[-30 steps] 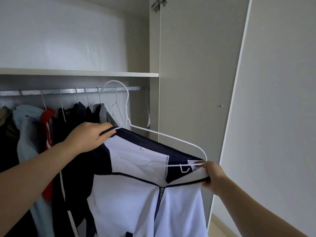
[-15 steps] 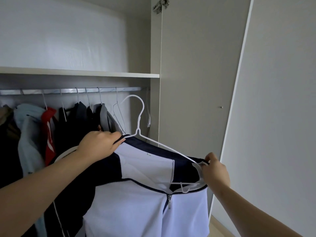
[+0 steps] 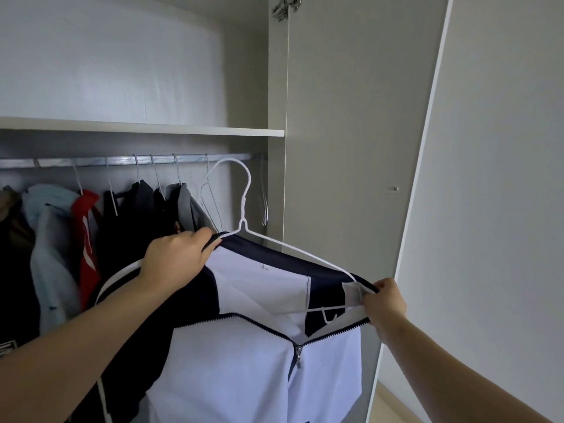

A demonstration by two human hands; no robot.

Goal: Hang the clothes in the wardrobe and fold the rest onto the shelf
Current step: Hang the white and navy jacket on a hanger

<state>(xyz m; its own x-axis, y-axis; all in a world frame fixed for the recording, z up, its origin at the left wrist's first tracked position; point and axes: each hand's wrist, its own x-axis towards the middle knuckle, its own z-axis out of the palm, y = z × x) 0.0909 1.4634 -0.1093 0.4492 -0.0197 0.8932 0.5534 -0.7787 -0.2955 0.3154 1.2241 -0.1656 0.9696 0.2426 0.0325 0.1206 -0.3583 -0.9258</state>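
White wire hanger point(image 3: 243, 222) carrying a white/navy zip jacket point(image 3: 244, 370), held under the rail point(image 3: 91, 162) near its R end. Hook top lines up w/ the rail in view; can't tell if it's over it.

L hand point(image 3: 174, 261): fingers point(image 3: 201, 236) curled round the navy collar edge at the hanger's L shoulder, below the rail's R third. R hand point(image 3: 386, 300): fingers pinching the navy edge at the hanger's R end, well below the rail and out past its R end. Can't tell whether either grip has the wire too. Zip is part open at the top, w/ the pull point(image 3: 298, 357) low under the rail's R end.

In the way:
- bare wire hanger point(image 3: 210, 203) on the rail, just behind the hook
- second bare hanger point(image 3: 264, 206) at the rail's far R end, by the side panel
- L of those along the rail, packed close: grey top point(image 3: 183, 199), dark tops point(image 3: 137, 215), red garment point(image 3: 87, 227), pale blue garment point(image 3: 48, 227); more dark stuff at the rail's L end, cut by frame
- L forearm crosses in front of the dark tops

Around: shelf point(image 3: 152, 129) directly above the rail. Open door point(image 3: 351, 132) just R of the rail's end, knob point(image 3: 395, 189) roughly at rail height, hinge point(image 3: 285, 7) high above it. Pale wall point(image 3: 503, 178) beyond the door. Strip of wood floor point(image 3: 387, 401) far below.
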